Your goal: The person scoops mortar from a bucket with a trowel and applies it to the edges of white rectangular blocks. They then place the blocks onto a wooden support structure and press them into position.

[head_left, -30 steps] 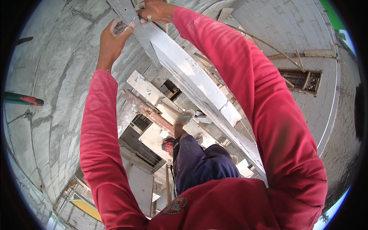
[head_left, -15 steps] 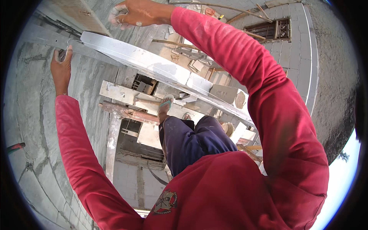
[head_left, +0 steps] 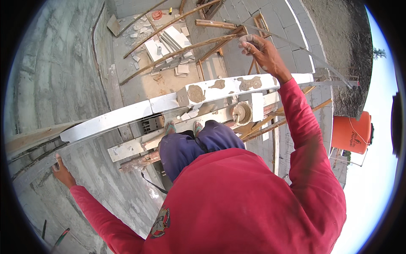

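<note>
One white block row (head_left: pixel 113 118) runs lengthwise left to right; the left hand (head_left: pixel 64 174), fingers parted, sits near its left end; the right hand (head_left: pixel 266 57) curls beyond, any pinch unclear.

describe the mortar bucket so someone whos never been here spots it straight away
Find the long white block row crossing the view. Below its right half, just right of the person's knees, among planks, sits the bucket: round and open-topped, unlike its straight-edged neighbours.

The long-sleeved red shirt (head_left: pixel 237 199) bears a multicoloured emblem (head_left: pixel 161 222).
</note>
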`<move>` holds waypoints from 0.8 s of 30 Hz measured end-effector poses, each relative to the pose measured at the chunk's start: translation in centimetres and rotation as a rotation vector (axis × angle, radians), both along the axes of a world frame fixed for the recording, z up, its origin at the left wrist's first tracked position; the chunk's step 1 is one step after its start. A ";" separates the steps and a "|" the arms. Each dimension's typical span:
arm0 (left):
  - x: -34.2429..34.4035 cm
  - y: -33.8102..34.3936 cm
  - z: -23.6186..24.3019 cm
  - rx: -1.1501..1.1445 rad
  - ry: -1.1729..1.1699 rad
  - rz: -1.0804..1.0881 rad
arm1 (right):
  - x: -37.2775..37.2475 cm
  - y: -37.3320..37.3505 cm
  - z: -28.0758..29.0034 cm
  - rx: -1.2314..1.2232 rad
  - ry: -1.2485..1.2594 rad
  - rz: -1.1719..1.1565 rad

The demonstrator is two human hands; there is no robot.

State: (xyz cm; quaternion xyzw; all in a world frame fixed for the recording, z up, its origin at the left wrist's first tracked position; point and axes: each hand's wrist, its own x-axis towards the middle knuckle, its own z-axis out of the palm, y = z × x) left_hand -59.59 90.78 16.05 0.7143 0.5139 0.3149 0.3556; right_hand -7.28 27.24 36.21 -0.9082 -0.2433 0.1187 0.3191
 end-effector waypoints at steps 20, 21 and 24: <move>9.6 -18.4 1.5 0.529 0.415 0.000 | -14.7 -12.7 -18.9 0.893 0.548 -0.984; 11.0 -20.6 2.3 0.546 0.371 -0.215 | -14.4 -11.9 -18.9 0.940 0.563 -0.999; 15.7 -25.6 5.0 0.738 0.406 -0.785 | -13.9 -10.1 -18.1 1.013 0.590 -1.076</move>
